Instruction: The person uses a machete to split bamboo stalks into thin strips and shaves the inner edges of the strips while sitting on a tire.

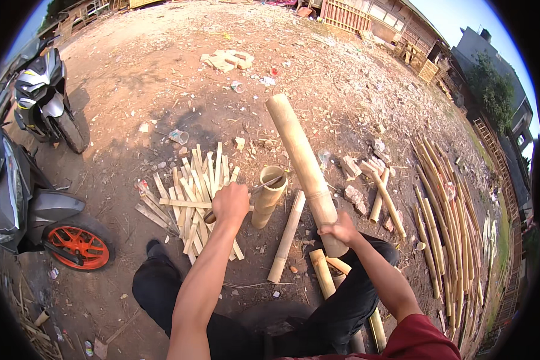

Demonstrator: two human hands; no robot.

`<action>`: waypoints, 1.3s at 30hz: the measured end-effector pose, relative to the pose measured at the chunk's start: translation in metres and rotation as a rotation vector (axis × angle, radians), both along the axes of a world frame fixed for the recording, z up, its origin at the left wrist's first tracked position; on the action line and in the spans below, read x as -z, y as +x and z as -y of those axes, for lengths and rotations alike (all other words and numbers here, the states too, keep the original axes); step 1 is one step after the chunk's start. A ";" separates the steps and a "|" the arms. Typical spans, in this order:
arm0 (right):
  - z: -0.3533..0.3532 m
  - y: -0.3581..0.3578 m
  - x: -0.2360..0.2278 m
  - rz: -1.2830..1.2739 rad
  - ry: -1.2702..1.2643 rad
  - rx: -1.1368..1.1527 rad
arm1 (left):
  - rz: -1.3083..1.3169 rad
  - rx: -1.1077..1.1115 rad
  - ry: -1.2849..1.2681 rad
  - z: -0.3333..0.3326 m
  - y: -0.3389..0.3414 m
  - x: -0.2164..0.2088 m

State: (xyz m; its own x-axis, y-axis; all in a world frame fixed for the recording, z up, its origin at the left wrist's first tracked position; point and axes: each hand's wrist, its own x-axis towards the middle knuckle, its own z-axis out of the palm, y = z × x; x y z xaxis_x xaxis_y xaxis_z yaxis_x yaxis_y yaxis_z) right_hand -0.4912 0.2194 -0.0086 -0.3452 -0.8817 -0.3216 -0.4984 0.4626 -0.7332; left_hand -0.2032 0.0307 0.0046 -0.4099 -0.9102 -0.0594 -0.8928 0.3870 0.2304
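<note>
My left hand [231,205] is closed around the handle of a knife [264,185]. Its thin blade points right and passes over the open top of an upright bamboo section [263,210]; whether they touch, I cannot tell. In my right hand [340,229], gripped near its lower end, is a thick bamboo pole [301,159], tilted up and away to the left. A narrower bamboo piece [288,237] lies on the ground between my legs. Left of the upright section spreads a pile of split bamboo strips [189,189], partly behind my left forearm.
Several long bamboo poles [447,222] lie at the right. Broken bricks [354,195] and short bamboo pieces [390,204] sit ahead of my right knee. More bamboo [323,273] lies by my right leg. Motorcycles [36,207] stand at the left. A plastic cup [178,137] lies ahead.
</note>
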 end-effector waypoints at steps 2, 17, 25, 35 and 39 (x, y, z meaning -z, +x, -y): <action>-0.009 -0.018 -0.022 0.622 -0.045 -0.062 | -0.028 0.000 0.010 0.009 -0.002 -0.008; -0.072 0.038 0.017 -0.350 -0.935 0.485 | 0.112 -0.013 0.354 -0.048 0.010 -0.029; -0.067 0.054 -0.030 -0.106 -0.687 0.248 | -0.017 -0.057 0.320 -0.038 0.011 -0.052; 0.016 0.092 -0.221 -0.074 -0.859 0.147 | -0.026 -0.208 0.113 -0.038 0.021 -0.016; 0.016 0.094 -0.166 -0.091 -0.759 0.108 | -0.051 -0.191 0.078 -0.042 0.013 -0.017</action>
State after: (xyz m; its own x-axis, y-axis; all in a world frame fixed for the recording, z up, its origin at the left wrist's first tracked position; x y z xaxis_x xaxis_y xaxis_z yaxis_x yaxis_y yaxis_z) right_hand -0.3967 0.2032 0.1572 -0.4378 -0.8093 0.3915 -0.5526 -0.1013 -0.8273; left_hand -0.1897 0.0725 0.0211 -0.2344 -0.9652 -0.1159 -0.9346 0.1910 0.3000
